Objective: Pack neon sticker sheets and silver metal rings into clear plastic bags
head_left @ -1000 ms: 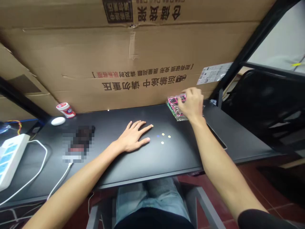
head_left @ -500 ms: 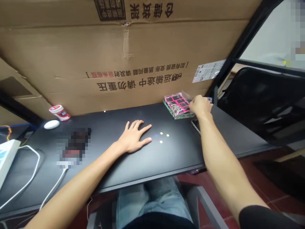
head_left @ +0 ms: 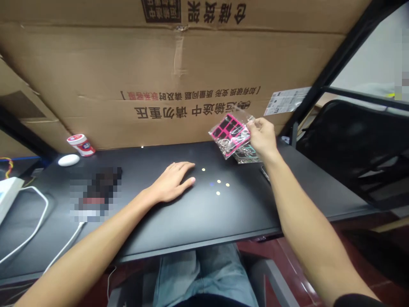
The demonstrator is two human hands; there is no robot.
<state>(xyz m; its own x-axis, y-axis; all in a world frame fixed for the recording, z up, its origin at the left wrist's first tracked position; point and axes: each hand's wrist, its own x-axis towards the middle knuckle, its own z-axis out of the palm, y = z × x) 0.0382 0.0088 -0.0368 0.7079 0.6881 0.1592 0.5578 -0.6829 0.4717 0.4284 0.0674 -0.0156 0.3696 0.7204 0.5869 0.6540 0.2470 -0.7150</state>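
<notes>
My right hand [head_left: 263, 135] pinches the edge of a clear plastic packet [head_left: 231, 130], which holds a pink grid-shaped piece and metal rings. The packet hangs tilted above the table's back right. Beneath it lies another clear packet [head_left: 248, 153] with a green-edged piece, partly covered. My left hand [head_left: 174, 181] rests on the black table [head_left: 179, 226], its thumb and fingers apart and nothing in it. To its right are several small pale round dots [head_left: 218, 181] and a blue one [head_left: 211, 184]. Beside my right forearm, a phone [head_left: 265, 174] is partly hidden.
A large cardboard sheet [head_left: 105, 64] stands along the table's back. At the left are a red-and-white tub [head_left: 81, 145], a white oval object [head_left: 68, 160], a blurred dark item [head_left: 102, 183] and a white cable [head_left: 65, 243]. A black chair [head_left: 338, 136] stands at the right.
My right hand has lifted the pink packet off the green one and brought it leftward. My left hand has drawn back slightly to the left, uncovering another pale dot.
</notes>
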